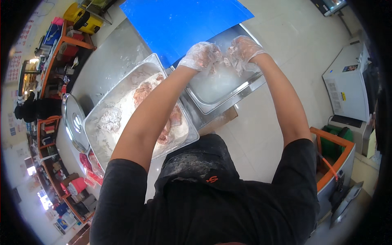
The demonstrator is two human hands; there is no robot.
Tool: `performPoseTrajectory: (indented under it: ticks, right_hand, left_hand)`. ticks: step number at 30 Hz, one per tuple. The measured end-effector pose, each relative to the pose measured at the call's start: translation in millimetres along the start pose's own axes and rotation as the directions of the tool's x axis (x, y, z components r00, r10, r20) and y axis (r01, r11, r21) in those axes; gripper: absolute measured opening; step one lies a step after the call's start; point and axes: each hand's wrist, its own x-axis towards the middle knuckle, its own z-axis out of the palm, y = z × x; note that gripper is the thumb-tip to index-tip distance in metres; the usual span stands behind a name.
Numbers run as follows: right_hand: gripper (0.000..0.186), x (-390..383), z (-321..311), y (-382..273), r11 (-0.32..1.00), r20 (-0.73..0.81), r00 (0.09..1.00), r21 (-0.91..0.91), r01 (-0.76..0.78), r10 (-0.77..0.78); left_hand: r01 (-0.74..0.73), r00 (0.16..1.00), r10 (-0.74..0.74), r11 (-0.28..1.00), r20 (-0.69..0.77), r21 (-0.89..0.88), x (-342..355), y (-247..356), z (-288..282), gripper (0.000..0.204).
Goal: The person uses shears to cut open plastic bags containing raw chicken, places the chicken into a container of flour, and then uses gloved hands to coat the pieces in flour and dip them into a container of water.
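My left hand [202, 56] and my right hand [244, 52], both in clear plastic gloves, are over a metal pan [216, 83] of cloudy liquid. The left fingers curl around a pale pink, floury piece of raw chicken [224, 62], which shows between the hands. My right fingers are also bent inward; whatever they grip is hidden by the glove. Beneath my left forearm stands a deep rectangular tub [193, 134] of white flour [127, 107]. Raw chicken pieces [143, 93] lie in the flour, partly covered by that arm.
A blue board [183, 24] lies across the far part of the metal pan. Beside the tub is a round metal lid [74, 122]. Orange-edged shelves [65, 38] line the left side. To the right are a white appliance [347, 81] and an orange-framed stand [332, 159].
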Motion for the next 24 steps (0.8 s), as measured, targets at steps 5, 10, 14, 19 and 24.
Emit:
performPoseTrajectory:
  ticks: [5, 10, 14, 19, 24]
  right_hand:
    - [0.036, 12, 25, 33, 0.982, -0.142, 0.983, -0.165, 0.089, -0.113]
    - [0.048, 24, 42, 31, 0.98, -0.054, 0.994, -0.184, 0.083, -0.094]
    - [0.053, 9, 33, 18, 0.982, 0.029, 0.999, -0.187, 0.036, -0.032]
    - [0.052, 0, 19, 13, 0.973, 0.049, 0.994, -0.204, 0.104, -0.096]
    - [0.024, -23, -5, -7, 0.986, -0.244, 0.956, -0.024, 0.163, -0.164]
  left_hand:
    - [0.096, 0.995, -0.083, 0.94, -0.055, 0.328, 18, -12, 27, 0.027]
    - [0.064, 0.998, -0.066, 0.901, -0.009, 0.43, 21, -41, 39, 0.028]
    - [0.081, 0.996, -0.063, 0.913, -0.057, 0.401, 13, -50, 43, 0.026]
    - [0.298, 0.954, -0.287, 0.92, -0.08, 0.252, 12, -32, 38, 0.027]
    - [0.238, 0.961, -0.21, 0.959, -0.179, 0.154, 3, 23, 9, 0.022]
